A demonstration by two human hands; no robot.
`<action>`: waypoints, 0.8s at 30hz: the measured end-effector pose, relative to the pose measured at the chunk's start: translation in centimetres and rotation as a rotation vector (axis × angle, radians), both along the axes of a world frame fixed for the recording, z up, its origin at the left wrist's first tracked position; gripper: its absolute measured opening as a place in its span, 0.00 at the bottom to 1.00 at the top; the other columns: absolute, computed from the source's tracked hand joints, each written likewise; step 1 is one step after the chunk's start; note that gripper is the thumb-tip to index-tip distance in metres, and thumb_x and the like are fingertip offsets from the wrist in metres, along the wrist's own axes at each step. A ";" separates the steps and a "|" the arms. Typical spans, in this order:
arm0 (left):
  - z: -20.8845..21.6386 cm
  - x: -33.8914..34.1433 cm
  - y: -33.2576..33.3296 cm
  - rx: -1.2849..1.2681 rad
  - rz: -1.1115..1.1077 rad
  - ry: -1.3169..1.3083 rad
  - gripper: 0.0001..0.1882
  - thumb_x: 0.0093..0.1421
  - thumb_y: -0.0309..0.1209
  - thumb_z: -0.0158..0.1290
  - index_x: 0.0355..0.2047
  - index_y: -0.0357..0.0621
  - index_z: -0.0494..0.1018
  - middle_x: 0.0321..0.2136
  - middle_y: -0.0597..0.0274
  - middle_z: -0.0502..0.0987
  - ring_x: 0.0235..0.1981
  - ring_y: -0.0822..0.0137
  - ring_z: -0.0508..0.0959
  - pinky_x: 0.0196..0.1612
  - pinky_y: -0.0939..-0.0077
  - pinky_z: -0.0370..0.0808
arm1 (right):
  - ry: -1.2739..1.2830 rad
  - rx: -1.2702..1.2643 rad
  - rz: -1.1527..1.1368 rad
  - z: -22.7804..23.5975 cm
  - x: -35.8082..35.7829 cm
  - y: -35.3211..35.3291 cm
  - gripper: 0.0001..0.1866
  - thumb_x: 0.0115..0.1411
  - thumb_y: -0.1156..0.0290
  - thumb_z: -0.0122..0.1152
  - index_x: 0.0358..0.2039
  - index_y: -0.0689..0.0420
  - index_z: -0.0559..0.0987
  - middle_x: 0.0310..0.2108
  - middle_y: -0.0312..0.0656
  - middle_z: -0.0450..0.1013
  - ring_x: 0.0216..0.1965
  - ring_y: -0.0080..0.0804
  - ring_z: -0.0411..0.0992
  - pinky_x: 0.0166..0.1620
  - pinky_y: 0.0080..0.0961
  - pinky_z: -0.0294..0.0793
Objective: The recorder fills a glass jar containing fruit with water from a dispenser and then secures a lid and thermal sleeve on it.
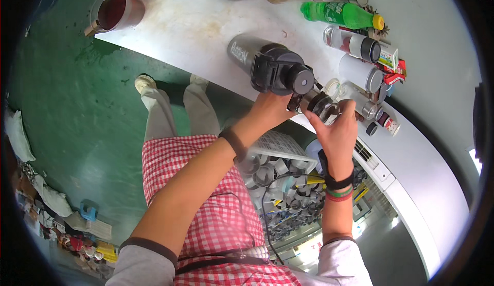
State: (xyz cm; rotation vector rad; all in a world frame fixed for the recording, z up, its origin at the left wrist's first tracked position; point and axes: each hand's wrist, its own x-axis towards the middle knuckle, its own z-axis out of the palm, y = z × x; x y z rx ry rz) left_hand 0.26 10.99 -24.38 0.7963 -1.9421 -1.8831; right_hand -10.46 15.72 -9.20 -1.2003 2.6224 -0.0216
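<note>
Head view: a grey flask (pixel 246 52) with a black cap (pixel 280 71) is seen lying on the white bench (pixel 195 23), near the picture's centre. The left hand (pixel 270 110) is placed at 6 o'clock of the cap, touching its underside; whether its fingers are curled or spread cannot be told. A small metal part (pixel 320 103) is pinched by the right hand (pixel 337 131), fingers closed around it, just at 4 o'clock of the cap. A green bottle (pixel 339 14) is laid at 1 o'clock of the flask, with white canisters (pixel 360 72) at 3 o'clock. A steel cup (pixel 114 10) of dark liquid is set at 10 o'clock. A white basket (pixel 280 149) of metal parts is seen below the hands, at 6 o'clock.
</note>
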 end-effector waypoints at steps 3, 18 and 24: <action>-0.4 0.0 0.3 -0.132 0.082 -0.008 0.40 0.47 0.34 0.65 0.60 0.47 0.61 0.48 0.52 0.72 0.45 0.53 0.76 0.46 0.64 0.73 | -0.153 0.104 0.105 1.9 -0.4 -0.8 0.40 0.39 0.55 0.78 0.45 0.67 0.67 0.38 0.56 0.72 0.33 0.52 0.74 0.34 0.37 0.73; 0.3 -0.3 -0.1 -0.174 0.208 0.081 0.23 0.46 0.32 0.63 0.43 0.40 0.71 0.37 0.52 0.77 0.40 0.50 0.77 0.43 0.60 0.73 | 0.034 0.110 0.535 2.6 -0.4 -1.0 0.39 0.47 0.59 0.71 0.55 0.65 0.67 0.48 0.55 0.68 0.42 0.51 0.73 0.40 0.38 0.75; 0.2 -0.4 -0.1 -0.134 0.161 0.083 0.25 0.47 0.32 0.63 0.46 0.41 0.70 0.41 0.49 0.75 0.42 0.49 0.76 0.44 0.60 0.73 | 0.048 0.272 0.363 3.0 0.0 -1.9 0.37 0.45 0.58 0.72 0.54 0.62 0.69 0.41 0.51 0.71 0.32 0.47 0.75 0.32 0.34 0.75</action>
